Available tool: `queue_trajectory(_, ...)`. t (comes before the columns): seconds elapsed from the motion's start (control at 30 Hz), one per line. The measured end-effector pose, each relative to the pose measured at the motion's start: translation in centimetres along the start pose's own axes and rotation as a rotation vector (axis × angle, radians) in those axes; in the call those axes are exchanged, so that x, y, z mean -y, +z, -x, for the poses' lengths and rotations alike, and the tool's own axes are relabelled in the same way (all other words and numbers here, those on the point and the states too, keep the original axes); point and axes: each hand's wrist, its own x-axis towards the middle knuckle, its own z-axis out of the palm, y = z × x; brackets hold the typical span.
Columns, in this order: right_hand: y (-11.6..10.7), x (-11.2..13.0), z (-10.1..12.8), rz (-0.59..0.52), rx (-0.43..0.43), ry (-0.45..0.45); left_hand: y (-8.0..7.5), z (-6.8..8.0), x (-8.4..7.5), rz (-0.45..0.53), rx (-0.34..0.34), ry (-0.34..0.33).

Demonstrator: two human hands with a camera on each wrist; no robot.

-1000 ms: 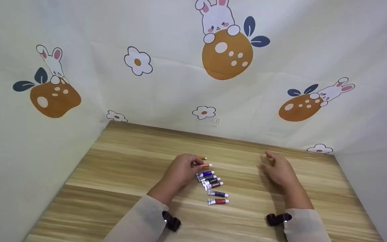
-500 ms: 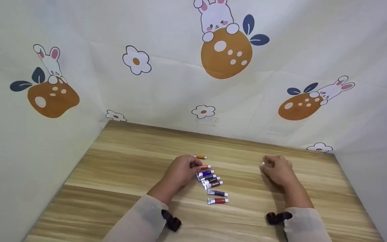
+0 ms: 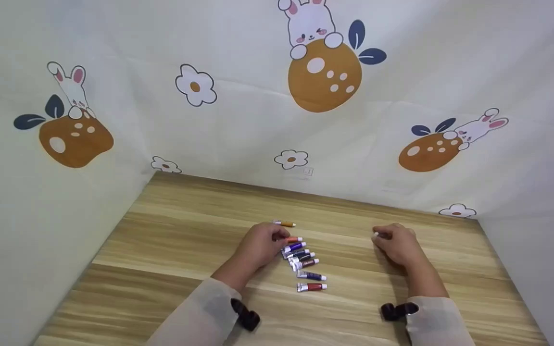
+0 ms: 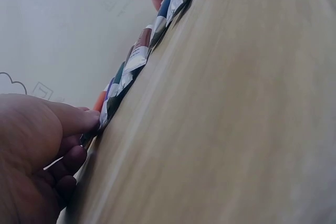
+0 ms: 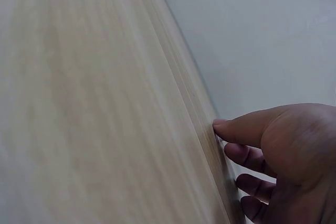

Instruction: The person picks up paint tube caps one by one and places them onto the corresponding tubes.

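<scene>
In the head view, my left hand point(image 3: 262, 242) pinches an orange paint tube point(image 3: 294, 239) by its silver end, its white cap facing right. Close below lie a purple tube point(image 3: 297, 246), dark tubes and a brown tube point(image 3: 308, 263), overlapping in a slanted row. Farther down are a navy tube point(image 3: 313, 276) and a red tube point(image 3: 315, 287). An ochre tube point(image 3: 285, 224) sits just beyond the left fingers. Well to the right, my right hand point(image 3: 398, 246) holds a small white-tipped thing point(image 3: 376, 234) between thumb and fingers, most of it hidden.
The wood-grain table point(image 3: 185, 216) meets a pale cloth wall point(image 3: 238, 134) printed with rabbits, oranges and flowers. More cloth closes off the left and right sides. A black wrist camera point(image 3: 245, 315) is fixed at the left sleeve, another at the right.
The left hand has drawn the orange tube slightly nearer the purple one, and the ochre tube has come into view. The right fingers have closed together, with a white tip now showing between them.
</scene>
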Motion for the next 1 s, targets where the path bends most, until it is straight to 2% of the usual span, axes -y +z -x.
queue_trajectory(0.23, -0.1, 0.1, 0.1, -0.063, 0.005, 0.018, 0.1, 0.0, -0.2, 0.006, 0.015, -0.024)
queue_trajectory(0.4, -0.2, 0.1, 0.1, -0.080, 0.010, 0.038, 0.0, 0.0, -0.1, 0.010, 0.015, -0.013)
queue_trajectory(0.83, -0.2, 0.3, 0.2, -0.092, 0.006, 0.052, -0.8, -0.6, -0.6, 0.075, -0.070, 0.063)
queue_trajectory(1.0, 0.1, 0.3, 0.2, -0.090, -0.003, 0.044, -1.1, -1.3, -1.1, 0.058, -0.076, 0.060)
